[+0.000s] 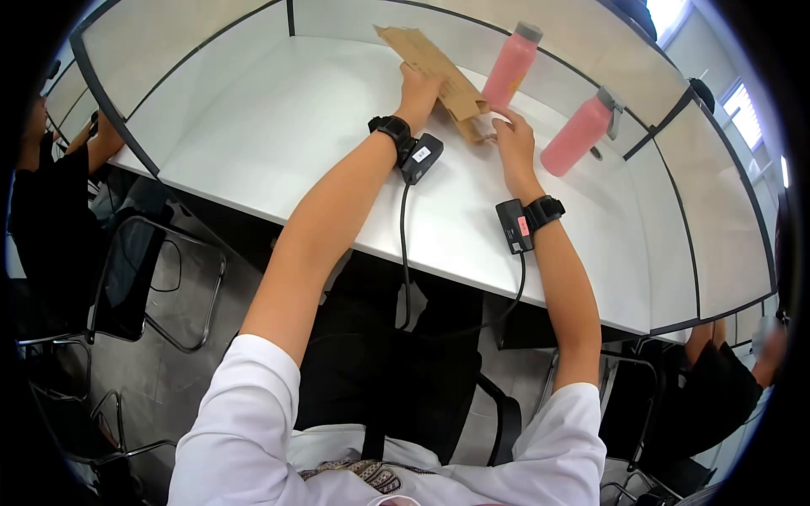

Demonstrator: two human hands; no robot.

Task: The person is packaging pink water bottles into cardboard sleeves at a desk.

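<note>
Now, toward the far edge of the desk (278, 126), my left hand (419, 91) grips the folded kraft cardboard (444, 72); my right hand (515, 139) meets its near end, pinch unclear. Steady left, light right, clear of that pink bottle (511, 69).

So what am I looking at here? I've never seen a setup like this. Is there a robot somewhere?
No robot shows here, just a person's two bare hands. The single picture comes from a camera worn on that person's head, looking forward and down, so you see roughly their own view. Strapped to each wrist is a small black box with a cable; what it does, the picture doesn't tell. The left hand holds a folded piece of brown cardboard. The right hand is at its nearer end, though its grip is hard to make out. On the white desk are two pink bottles with grey lids.
</note>
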